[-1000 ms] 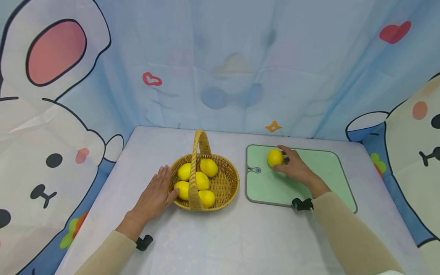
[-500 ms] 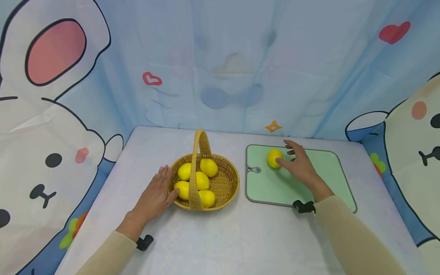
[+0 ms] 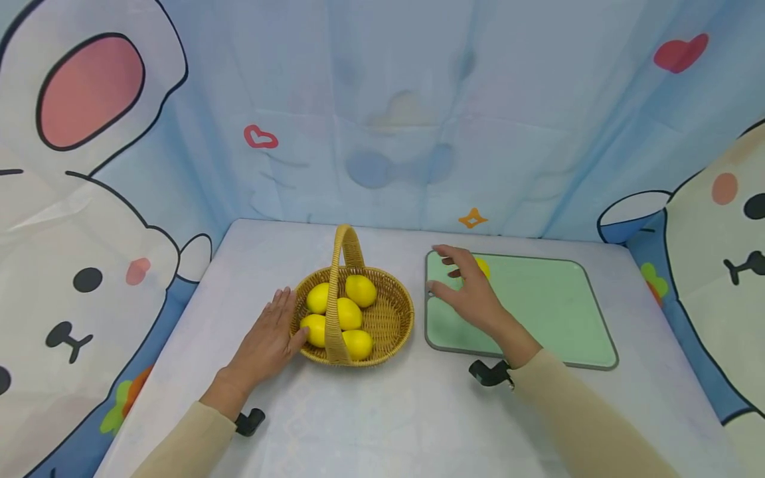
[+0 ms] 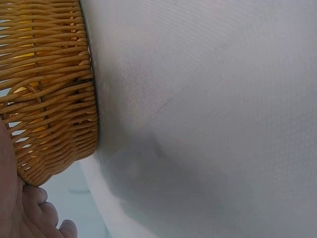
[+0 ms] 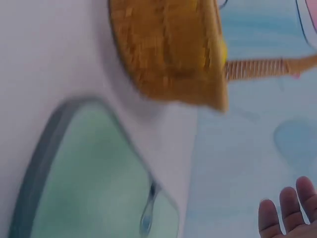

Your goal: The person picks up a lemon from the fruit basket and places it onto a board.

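My left hand [image 3: 265,338] lies along the left side of a woven wicker basket [image 3: 391,315], its fingers straight and its thumb at the rim. Several yellow lemons [image 3: 361,291] sit in the left part of the basket, under its arched handle. In the left wrist view my fingertips [image 4: 37,194] show beside the basket wall. Above a light green cutting board [image 3: 538,305] hovers my right hand [image 3: 478,302], holding nothing, fingers spread toward the basket. One lemon [image 3: 483,267] on the board is mostly hidden behind that hand.
A white cloth [image 3: 358,418] covers the table. Blue curtains [image 3: 508,133] with cartoon prints hang behind it and at both sides. The board's hanging hole [image 5: 147,215] shows in the right wrist view. A dark wrist camera [image 3: 490,373] sits below my right wrist.
My right hand has let go of the lemon on the board, drawn back a little, then moved left past it toward the basket. The left hand has stayed at the basket.
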Demonstrator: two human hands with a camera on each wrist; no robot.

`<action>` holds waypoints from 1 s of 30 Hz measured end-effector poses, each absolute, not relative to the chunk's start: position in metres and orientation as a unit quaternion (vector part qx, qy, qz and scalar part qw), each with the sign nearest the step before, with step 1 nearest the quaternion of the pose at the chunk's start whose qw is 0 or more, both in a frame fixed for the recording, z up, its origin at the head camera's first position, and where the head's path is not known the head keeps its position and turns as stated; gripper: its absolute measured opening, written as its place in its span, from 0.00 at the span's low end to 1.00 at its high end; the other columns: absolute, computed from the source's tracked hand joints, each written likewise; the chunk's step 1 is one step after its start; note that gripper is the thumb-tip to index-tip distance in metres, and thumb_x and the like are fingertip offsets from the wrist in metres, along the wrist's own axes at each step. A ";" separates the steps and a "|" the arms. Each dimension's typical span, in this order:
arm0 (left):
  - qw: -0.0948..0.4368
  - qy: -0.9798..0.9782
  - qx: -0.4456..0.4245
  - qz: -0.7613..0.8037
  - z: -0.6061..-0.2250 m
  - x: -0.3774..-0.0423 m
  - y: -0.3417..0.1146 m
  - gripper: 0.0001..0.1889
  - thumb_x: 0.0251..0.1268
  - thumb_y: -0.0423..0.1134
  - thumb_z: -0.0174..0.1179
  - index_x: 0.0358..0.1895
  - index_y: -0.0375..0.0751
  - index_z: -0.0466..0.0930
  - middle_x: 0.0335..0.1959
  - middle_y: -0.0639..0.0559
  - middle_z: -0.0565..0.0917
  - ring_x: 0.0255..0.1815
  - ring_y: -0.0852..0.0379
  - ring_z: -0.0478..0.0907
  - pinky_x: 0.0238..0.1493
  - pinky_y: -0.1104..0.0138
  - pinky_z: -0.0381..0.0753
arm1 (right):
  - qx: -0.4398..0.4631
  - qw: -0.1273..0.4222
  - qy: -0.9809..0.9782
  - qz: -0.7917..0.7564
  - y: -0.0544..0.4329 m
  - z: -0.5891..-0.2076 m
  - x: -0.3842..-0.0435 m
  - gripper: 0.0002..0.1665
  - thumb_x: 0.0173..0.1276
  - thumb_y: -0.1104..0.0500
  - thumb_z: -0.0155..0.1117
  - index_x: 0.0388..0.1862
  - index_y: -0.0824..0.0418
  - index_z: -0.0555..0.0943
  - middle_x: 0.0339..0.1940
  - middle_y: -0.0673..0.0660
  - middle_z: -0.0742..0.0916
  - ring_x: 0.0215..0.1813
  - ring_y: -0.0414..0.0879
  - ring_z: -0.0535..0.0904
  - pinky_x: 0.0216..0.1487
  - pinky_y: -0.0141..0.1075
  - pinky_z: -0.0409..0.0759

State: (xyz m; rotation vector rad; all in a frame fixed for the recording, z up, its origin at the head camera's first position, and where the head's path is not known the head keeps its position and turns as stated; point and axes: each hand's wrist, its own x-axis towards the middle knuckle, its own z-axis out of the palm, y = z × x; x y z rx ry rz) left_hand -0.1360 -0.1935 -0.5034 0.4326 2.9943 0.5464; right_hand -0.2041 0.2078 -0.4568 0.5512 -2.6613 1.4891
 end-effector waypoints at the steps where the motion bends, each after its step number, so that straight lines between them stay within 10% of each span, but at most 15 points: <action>1: 0.035 0.973 0.140 0.179 -0.503 -0.136 -0.194 0.43 0.85 0.56 0.46 0.86 0.33 0.40 0.88 0.38 0.45 0.89 0.41 0.42 0.88 0.47 0.47 | 0.191 0.014 -0.854 0.483 0.200 -0.455 -0.201 0.39 0.74 0.56 0.70 0.81 0.53 0.67 0.76 0.58 0.72 0.71 0.55 0.70 0.68 0.62 0.74; 17: 0.035 0.971 0.142 0.189 -0.501 -0.136 -0.195 0.42 0.85 0.55 0.47 0.86 0.32 0.42 0.88 0.37 0.47 0.89 0.41 0.42 0.88 0.47 0.47 | 0.298 -0.177 -0.800 0.489 0.122 -0.462 -0.184 0.39 0.73 0.56 0.70 0.80 0.54 0.68 0.76 0.62 0.73 0.70 0.62 0.73 0.67 0.56 0.80; 30: 0.041 0.971 0.139 0.191 -0.501 -0.135 -0.193 0.43 0.85 0.56 0.47 0.86 0.33 0.41 0.88 0.38 0.46 0.89 0.41 0.42 0.88 0.46 0.47 | 0.285 -0.133 -0.844 0.435 0.115 -0.466 -0.206 0.41 0.73 0.55 0.69 0.82 0.48 0.67 0.83 0.55 0.68 0.81 0.59 0.67 0.80 0.58 0.68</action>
